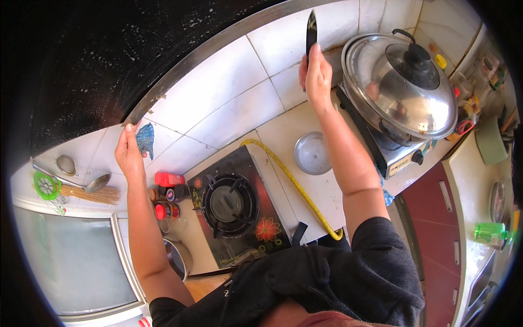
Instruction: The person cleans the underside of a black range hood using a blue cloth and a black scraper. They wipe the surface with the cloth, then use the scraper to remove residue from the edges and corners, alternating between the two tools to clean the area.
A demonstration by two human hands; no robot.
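Note:
My left hand (130,153) is raised at the lower left rim (137,116) of the black range hood (106,57). A crumpled blue cloth (146,141) hangs from its fingers, and the thumb appears to touch the metal rim. Droplets or pale specks dot the dark hood surface. My right hand (318,79) is held up before the white wall tiles (229,81), gripping a dark-bladed knife (311,30) with the tip pointing away from me. Brownish residue (155,104) clings to the hood rim between my hands. The knife's handle is mostly hidden in my fist.
Below me are a black gas cooktop (261,200), a yellow corrugated hose (292,175) and a round metal dish (312,153). A large lidded steel pot (367,69) stands on a second stove (388,159) at right. Seasoning jars (167,180) and a pot (186,255) are at left.

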